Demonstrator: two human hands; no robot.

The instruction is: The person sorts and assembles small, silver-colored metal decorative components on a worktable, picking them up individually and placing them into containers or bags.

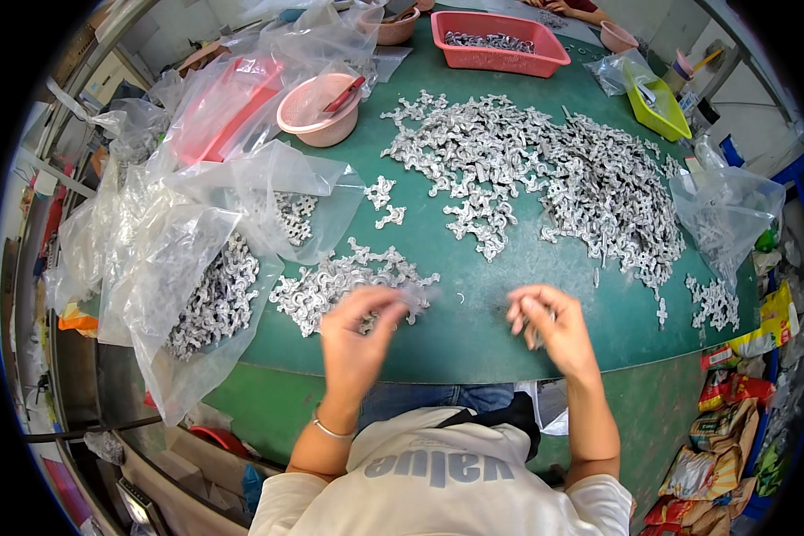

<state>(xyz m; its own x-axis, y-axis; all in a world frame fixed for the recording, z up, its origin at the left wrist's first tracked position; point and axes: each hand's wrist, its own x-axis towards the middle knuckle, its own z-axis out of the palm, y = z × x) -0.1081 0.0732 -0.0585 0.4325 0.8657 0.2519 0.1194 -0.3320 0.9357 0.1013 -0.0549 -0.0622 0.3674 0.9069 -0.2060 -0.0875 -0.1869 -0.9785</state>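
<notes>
My left hand [357, 332] is over the near edge of a smaller pile of small silver-grey metal castings [330, 284]. Its fingers are curved and smeared by motion. A blurred grey shape lies just past its fingertips, and whether the hand grips it is unclear. To the right, my right hand [552, 329] hovers above the green table, with its fingers curled in around a small grey metal casting, partly hidden by them. Beyond both hands spreads a large heap of the same lobed castings [545, 161]. Two small clusters [382, 198] lie between the piles.
Clear plastic bags [188, 223] with castings crowd the left side, and another bag [728, 210] hangs at the right edge. Farther back are a pink bowl [317, 112] with a red-handled tool, a pink tray [500, 58] of metal parts and a yellow-green tray [657, 107]. Another person's hand [558, 7] shows at the far edge.
</notes>
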